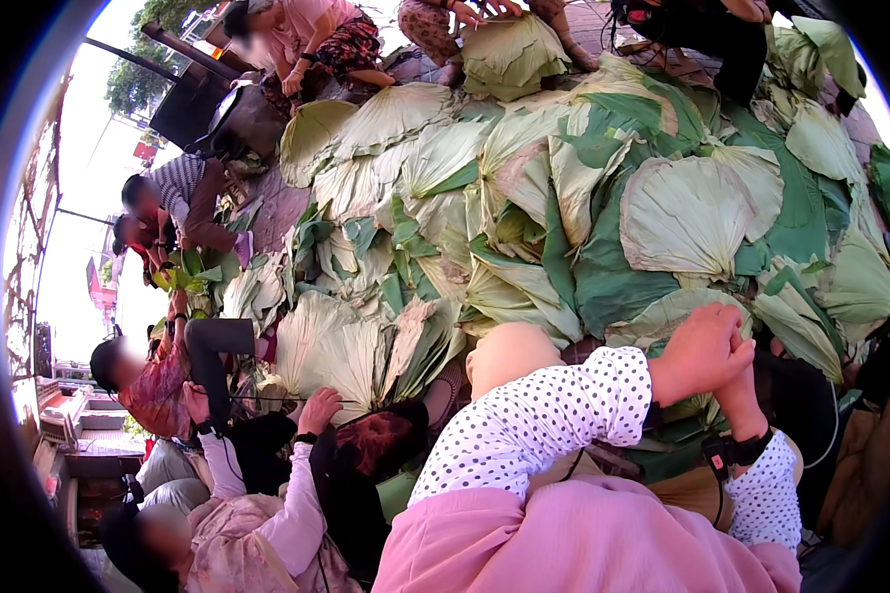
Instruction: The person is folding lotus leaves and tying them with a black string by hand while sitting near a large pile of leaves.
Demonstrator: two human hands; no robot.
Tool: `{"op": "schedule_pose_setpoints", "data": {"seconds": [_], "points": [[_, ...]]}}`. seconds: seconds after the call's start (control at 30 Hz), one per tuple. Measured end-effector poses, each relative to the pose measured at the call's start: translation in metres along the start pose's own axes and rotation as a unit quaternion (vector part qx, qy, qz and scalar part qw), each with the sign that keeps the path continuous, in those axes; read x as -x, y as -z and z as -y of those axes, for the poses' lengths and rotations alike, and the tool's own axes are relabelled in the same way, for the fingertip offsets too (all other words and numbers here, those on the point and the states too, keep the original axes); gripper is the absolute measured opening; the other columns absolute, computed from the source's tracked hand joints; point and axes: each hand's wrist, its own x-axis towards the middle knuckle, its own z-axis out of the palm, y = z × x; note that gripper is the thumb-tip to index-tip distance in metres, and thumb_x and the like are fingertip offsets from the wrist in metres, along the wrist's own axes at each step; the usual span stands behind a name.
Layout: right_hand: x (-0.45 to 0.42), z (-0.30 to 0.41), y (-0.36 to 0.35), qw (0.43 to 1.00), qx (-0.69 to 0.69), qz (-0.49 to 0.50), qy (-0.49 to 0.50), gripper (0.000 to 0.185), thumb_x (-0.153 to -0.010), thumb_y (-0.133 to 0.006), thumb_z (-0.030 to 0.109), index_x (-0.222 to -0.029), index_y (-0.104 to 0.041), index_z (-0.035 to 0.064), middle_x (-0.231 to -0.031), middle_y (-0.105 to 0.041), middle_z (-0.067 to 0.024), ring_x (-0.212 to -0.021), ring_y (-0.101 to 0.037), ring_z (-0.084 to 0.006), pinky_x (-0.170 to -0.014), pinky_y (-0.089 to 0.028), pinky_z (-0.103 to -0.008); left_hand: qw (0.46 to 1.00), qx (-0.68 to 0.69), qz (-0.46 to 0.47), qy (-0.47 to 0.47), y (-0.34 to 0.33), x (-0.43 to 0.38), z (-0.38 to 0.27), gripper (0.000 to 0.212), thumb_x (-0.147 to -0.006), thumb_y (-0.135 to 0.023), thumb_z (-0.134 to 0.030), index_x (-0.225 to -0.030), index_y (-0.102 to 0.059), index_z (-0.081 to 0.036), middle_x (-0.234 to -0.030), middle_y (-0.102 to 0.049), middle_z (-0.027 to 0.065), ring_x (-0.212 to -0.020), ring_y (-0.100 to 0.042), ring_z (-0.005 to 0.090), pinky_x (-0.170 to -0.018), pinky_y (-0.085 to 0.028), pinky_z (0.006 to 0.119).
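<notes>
My left hand (686,352) and my right hand (739,374) are clasped together above my knees, the left lying over the right. No object shows in either hand, and the right fingers are mostly hidden. Just beyond them spreads a large pile of lotus leaves, many folded or flattened, pale on one side and dark green on the other. A broad pale lotus leaf (686,215) lies in front of my hands, and a partly covered leaf (638,319) is closest to them. Black bands circle both my wrists.
To my left a co-worker sits with a raised hand (320,409) near upright leaves (341,348). Several other people sit around the pile. One at the far side has a stack of leaves (515,55). A thin white cable (834,430) hangs at my right.
</notes>
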Motion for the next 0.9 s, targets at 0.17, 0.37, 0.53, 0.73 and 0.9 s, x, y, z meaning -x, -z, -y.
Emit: {"op": "schedule_pose_setpoints", "data": {"seconds": [0.17, 0.37, 0.53, 0.73, 0.9], "points": [[0.001, 0.001, 0.000, 1.000, 0.001, -0.001, -0.002, 0.031, -0.090, -0.067, 0.008, -0.119, -0.057, 0.0024, -0.109, -0.066, -0.0102, -0.099, -0.065, -0.0207, -0.084, -0.053, -0.0361, 1.000, -0.001, 0.018, 0.019, 0.002, -0.001, -0.002, 0.038, -0.087, -0.066, -0.033, -0.106, -0.058, -0.001, -0.102, -0.061, 0.0209, -0.098, -0.059, 0.0424, -0.085, -0.050, 0.050], [0.005, -0.001, 0.001, 1.000, 0.001, 0.003, -0.002, 0.030, -0.090, -0.067, 0.008, -0.118, -0.058, 0.0023, -0.108, -0.067, -0.0103, -0.098, -0.066, -0.0215, -0.084, -0.053, -0.0363, 1.000, -0.006, 0.017, 0.019, -0.002, -0.001, -0.002, 0.037, -0.088, -0.066, -0.033, -0.105, -0.058, -0.001, -0.102, -0.061, 0.0213, -0.097, -0.059, 0.0425, -0.084, -0.050, 0.050], [0.005, 0.000, -0.008, 1.000, 0.002, 0.011, 0.004, 0.030, -0.089, -0.068, 0.008, -0.117, -0.059, 0.0022, -0.107, -0.068, -0.0103, -0.098, -0.066, -0.0222, -0.083, -0.053, -0.0366, 1.000, -0.006, 0.011, 0.016, 0.002, 0.004, 0.000, 0.037, -0.088, -0.066, -0.032, -0.106, -0.058, -0.001, -0.102, -0.061, 0.0214, -0.097, -0.060, 0.0427, -0.085, -0.050, 0.050], [0.006, 0.003, -0.003, 1.000, 0.006, -0.010, 0.011, 0.029, -0.089, -0.068, 0.009, -0.116, -0.060, 0.0021, -0.106, -0.068, -0.0104, -0.097, -0.067, -0.0231, -0.083, -0.053, -0.0368, 0.999, 0.003, 0.040, 0.007, 0.003, -0.002, -0.004, 0.039, -0.088, -0.065, -0.032, -0.110, -0.059, 0.000, -0.102, -0.063, 0.0221, -0.099, -0.060, 0.0425, -0.087, -0.050, 0.048], [0.021, 0.010, 0.006, 0.998, 0.021, -0.019, 0.049, 0.029, -0.088, -0.068, 0.009, -0.115, -0.060, 0.0021, -0.105, -0.069, -0.0105, -0.096, -0.067, -0.0238, -0.083, -0.053, -0.0371, 0.998, -0.038, 0.054, -0.016, -0.011, -0.012, 0.003, 0.042, -0.092, -0.065, -0.031, -0.117, -0.063, 0.002, -0.108, -0.067, 0.0240, -0.101, -0.064, 0.0405, -0.091, -0.051, 0.046]]}}
